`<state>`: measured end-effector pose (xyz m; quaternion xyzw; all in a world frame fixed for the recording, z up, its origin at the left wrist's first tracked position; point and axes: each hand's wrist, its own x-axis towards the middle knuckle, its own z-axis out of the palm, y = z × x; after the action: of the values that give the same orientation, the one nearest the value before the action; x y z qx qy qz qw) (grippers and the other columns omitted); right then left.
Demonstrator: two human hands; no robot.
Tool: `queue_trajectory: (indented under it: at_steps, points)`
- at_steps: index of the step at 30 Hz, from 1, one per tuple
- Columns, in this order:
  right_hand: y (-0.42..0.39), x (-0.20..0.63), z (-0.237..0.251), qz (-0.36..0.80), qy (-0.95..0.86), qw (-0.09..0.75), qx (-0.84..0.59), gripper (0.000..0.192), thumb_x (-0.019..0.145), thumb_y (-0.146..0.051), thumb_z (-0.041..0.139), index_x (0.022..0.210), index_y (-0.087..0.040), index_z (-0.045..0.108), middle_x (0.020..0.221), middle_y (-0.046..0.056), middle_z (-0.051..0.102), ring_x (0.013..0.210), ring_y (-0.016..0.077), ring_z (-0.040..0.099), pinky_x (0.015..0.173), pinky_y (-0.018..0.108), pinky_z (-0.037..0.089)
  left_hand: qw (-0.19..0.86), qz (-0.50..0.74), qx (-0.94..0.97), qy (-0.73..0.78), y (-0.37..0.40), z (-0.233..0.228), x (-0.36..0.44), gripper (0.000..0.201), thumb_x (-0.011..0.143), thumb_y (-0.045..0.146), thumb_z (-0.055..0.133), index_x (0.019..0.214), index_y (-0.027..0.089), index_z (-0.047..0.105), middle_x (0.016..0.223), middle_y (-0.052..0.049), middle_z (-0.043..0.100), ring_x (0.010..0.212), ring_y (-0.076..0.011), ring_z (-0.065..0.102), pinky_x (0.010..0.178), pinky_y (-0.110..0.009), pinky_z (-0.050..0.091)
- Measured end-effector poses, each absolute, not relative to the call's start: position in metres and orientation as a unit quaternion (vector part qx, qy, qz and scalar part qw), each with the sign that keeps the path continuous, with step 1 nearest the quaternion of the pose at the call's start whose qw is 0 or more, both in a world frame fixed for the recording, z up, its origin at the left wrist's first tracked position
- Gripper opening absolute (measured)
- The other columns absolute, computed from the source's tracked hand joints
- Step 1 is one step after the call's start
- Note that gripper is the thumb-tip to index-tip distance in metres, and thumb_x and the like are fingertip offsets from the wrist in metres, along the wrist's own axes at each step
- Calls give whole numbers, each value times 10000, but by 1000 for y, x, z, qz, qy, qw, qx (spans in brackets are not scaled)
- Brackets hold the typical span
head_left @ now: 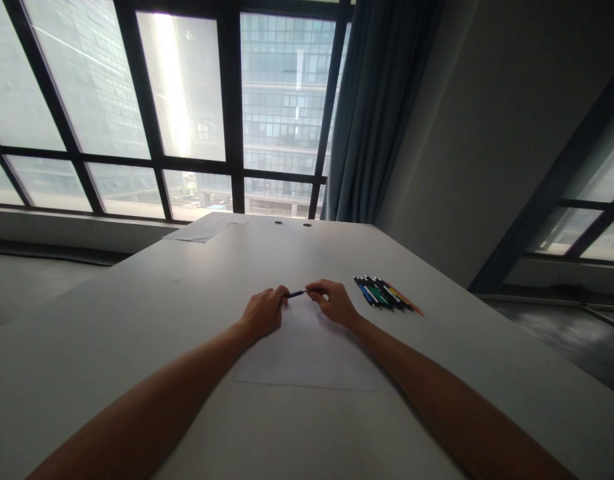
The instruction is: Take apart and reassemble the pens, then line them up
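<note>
Between my two hands, a slim dark pen (pixel 295 294) is held nearly level above a white sheet of paper (pixel 307 363). The fingers of my left hand (pixel 265 311) close around its left end. My right hand (pixel 333 302) pinches the other end, near a lighter tip; whether it grips a separate small part there is too small to tell. The sheet lies flat on the table under both hands. To the right of my right hand, several pens (pixel 384 293) lie side by side in a slanted row, mostly dark with blue, green, yellow and orange-pink parts.
The long white table (pixel 111 320) stretches away toward large windows (pixel 287 100). Other papers (pixel 201 230) lie at its far left corner. Two small round fittings sit near the far edge. A dark blue curtain (pixel 371 113) hangs behind the far right end.
</note>
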<state>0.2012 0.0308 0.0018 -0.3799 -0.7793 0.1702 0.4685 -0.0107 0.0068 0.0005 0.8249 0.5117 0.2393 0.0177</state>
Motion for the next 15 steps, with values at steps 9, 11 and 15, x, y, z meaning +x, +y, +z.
queue_trajectory:
  at_steps: [9, 11, 15]
  points:
    - [27, 200, 1, 81, -831, 413, -364, 342, 946, -357, 448, 710, -178, 618, 668, 24, 624, 600, 134, 545, 623, 257, 425, 6, 262, 835, 484, 6, -1, -12, 185, 931, 245, 421, 1064, 239, 549, 956, -38, 689, 873, -181, 647, 774, -287, 475]
    - [27, 200, 2, 86, -818, 423, -381, 356, 946, -384, 442, 704, -181, 605, 640, 11, 603, 573, 127, 523, 587, 247, 403, -3, 272, 839, 471, 8, -3, -13, 181, 934, 252, 419, 1059, 238, 549, 941, -36, 693, 854, -180, 652, 759, -284, 476]
    - [26, 198, 5, 134, -780, 463, -400, 273, 898, -417, 524, 790, -183, 614, 619, -5, 608, 528, 122, 522, 530, 231, 396, -11, 284, 840, 462, 9, -6, -14, 177, 934, 254, 417, 1057, 233, 543, 905, -30, 704, 808, -181, 662, 724, -281, 476]
